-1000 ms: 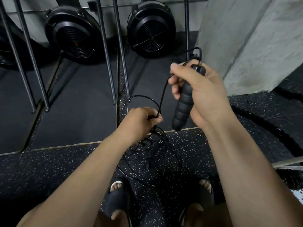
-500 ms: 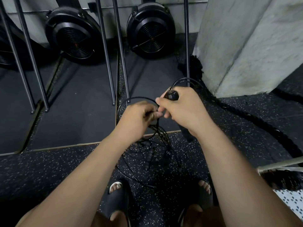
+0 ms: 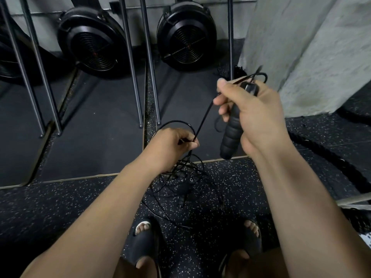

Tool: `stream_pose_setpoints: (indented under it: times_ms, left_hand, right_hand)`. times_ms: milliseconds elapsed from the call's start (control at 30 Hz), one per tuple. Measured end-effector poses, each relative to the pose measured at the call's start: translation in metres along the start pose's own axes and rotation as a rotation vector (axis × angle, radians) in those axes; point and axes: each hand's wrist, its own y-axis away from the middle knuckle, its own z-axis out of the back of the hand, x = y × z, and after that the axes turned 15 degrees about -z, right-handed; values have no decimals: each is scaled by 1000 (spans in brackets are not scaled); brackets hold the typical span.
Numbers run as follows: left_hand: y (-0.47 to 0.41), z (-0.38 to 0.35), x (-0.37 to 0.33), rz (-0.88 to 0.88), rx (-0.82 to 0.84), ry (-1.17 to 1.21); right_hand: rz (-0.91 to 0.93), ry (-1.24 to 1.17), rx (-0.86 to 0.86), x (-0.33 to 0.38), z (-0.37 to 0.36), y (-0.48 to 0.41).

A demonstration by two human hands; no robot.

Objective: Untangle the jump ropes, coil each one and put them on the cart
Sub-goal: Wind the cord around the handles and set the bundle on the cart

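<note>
Step in hand: untangling, judged early. Nothing is coiled yet and the cart is not in view.

A jump rope handle (image 3: pixel 230 135) is gripped in the right hand (image 3: pixel 255 117), its fingers (image 3: pixel 220 101) curled round it and the thumb laid over the cord near the handle's top. The cord (image 3: pixel 203 119) is drawn taut from there, down and left, to the left hand (image 3: pixel 172 146). There it is pinched between the thumb and curled fingers. A loose loop arcs over the far side of that hand.

The tangle (image 3: pixel 186 177) is seen just below the left hand, over the speckled floor (image 3: pixel 60 207), near the feet. A second handle (image 3: pixel 181 200) shows in it. Whether the tangle hangs or lies fully down cannot be told.

Next move, as judged: the taut cord is to be fed through the left pinch and worked out of the knot. Slack is called for. A hard pull is likely to tighten the knot.

Pose: both forearms are stretched forward. The right hand is raised higher and farther right, handle butt pointing down and near. The left hand is lower, at centre.
</note>
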Motion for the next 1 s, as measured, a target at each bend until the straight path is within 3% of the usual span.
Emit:
stream_pose_setpoints:
  times_ms: [100,267,400,467,567,733,867,1000]
  left_hand:
    - [1,-2,0,-68,-1,-55]
    - [1,-1,-1,-152,-105,-39]
    - [-1,-1,-1,-274,-212,-56]
    - [0,0,-3,-270,-203,-4]
    - [2,2,-3,-188,-96,7]
    - [4,0,1,-22,57,32]
    - [5,2,-3,-54,78,58]
    - [7,5,-9,-71,123,91]
  right_hand:
    - [7,32,-14,-4,4,-4]
    - [-82,385,134,-21,-4,-4]
    - [-55,678,67,-31,-7,-7]
    - [-40,703,59,-32,-7,-8]
    - [-7,662,80,-30,-8,-3]
    - [34,344,104,-8,-8,5]
    - [66,77,5,-1,-5,3]
    - [-33,-22,-73,-6,5,-7]
